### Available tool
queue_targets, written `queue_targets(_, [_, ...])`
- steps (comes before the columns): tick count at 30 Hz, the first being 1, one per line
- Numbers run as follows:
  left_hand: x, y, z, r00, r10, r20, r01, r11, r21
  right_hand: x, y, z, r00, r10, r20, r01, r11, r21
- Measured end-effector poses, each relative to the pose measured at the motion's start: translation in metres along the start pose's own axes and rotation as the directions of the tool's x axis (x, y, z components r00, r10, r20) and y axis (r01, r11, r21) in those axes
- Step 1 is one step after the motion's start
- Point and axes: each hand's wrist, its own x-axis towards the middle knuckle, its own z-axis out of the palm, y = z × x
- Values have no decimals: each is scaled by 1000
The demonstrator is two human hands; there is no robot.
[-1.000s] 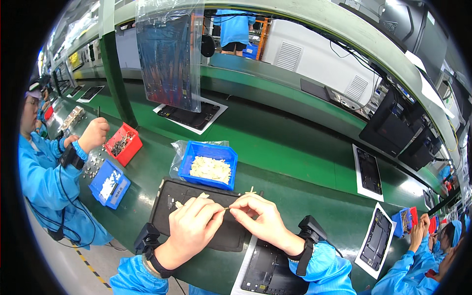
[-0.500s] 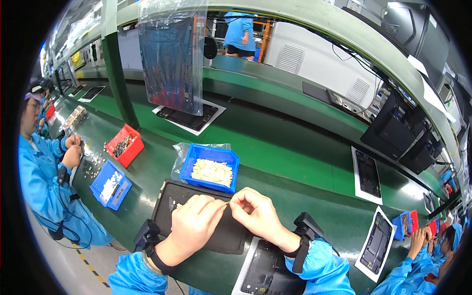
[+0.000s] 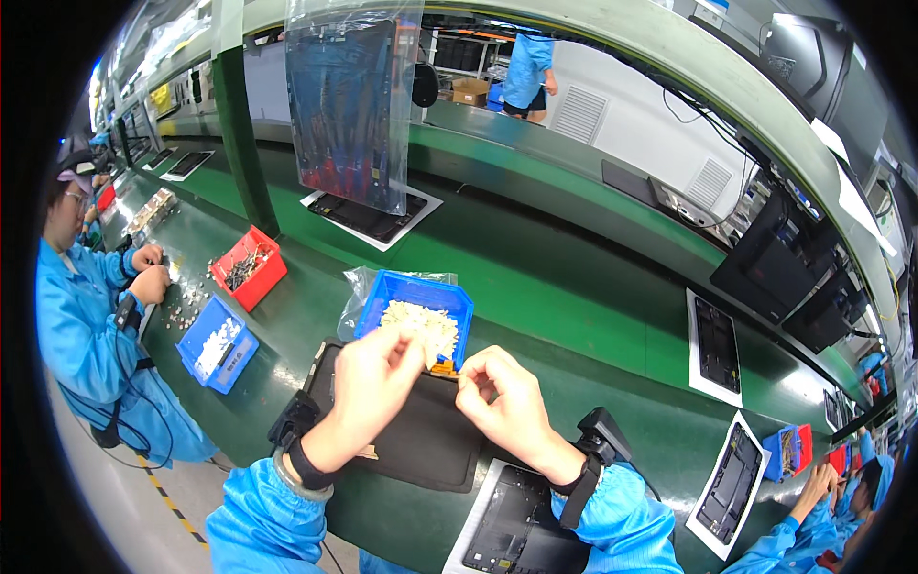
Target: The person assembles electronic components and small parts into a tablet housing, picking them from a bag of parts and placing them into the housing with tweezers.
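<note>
My left hand (image 3: pixel 375 383) is raised over the near edge of a blue bin (image 3: pixel 463 320), its fingertips pinched together. Whatever they hold, if anything, is too small to make out. The bin holds many small cream-coloured pieces (image 3: pixel 430 327). To the right, my right hand (image 3: pixel 512 402) has thumb and fingers closed, their contents hidden. A small orange-brown piece (image 3: pixel 443 367) shows between the hands at the bin's front; I cannot tell whether it is held. Beneath both hands lies a dark mat (image 3: pixel 421 450), with a pale scrap (image 3: pixel 367 451) near my left wrist.
A black panel (image 3: pixel 521 526) on white sheeting lies by my right forearm. Leftward stand a red bin (image 3: pixel 253 287) of small parts and another blue bin (image 3: pixel 239 368). A bagged panel (image 3: pixel 346 115) hangs ahead. Co-workers sit at left (image 3: pixel 86 316) and right (image 3: pixel 813 517).
My hands, together at the fingertips before, have moved apart. The left hand has risen toward the bin, and the orange-brown piece has come into view. The person in the background has turned.
</note>
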Motion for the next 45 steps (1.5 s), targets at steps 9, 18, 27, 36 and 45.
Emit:
queue_targets(9, [6, -8, 5, 868, 497, 3, -375, 650, 661, 2, 40, -1, 960, 278, 35, -279, 942, 186])
queue_targets(18, [1, -8, 7, 848, 528, -36, -476, 790, 388, 3, 27, 2, 936, 349, 54, -352, 914, 202])
queue_targets(27, [-20, 5, -1, 859, 492, 143, -512, 824, 242, -1, -2, -10, 961, 221, 168, -237, 968, 84])
queue_targets(36, [-30, 7, -11, 712, 683, 165, -676, 602, 424, -7, 3, -18, 641, 412, 647, -765, 414, 493])
queue_targets(45, [-36, 7, -18, 596, 764, 247, -732, 391, 558, -3, 5, -14, 577, 411, 706, -817, 277, 506])
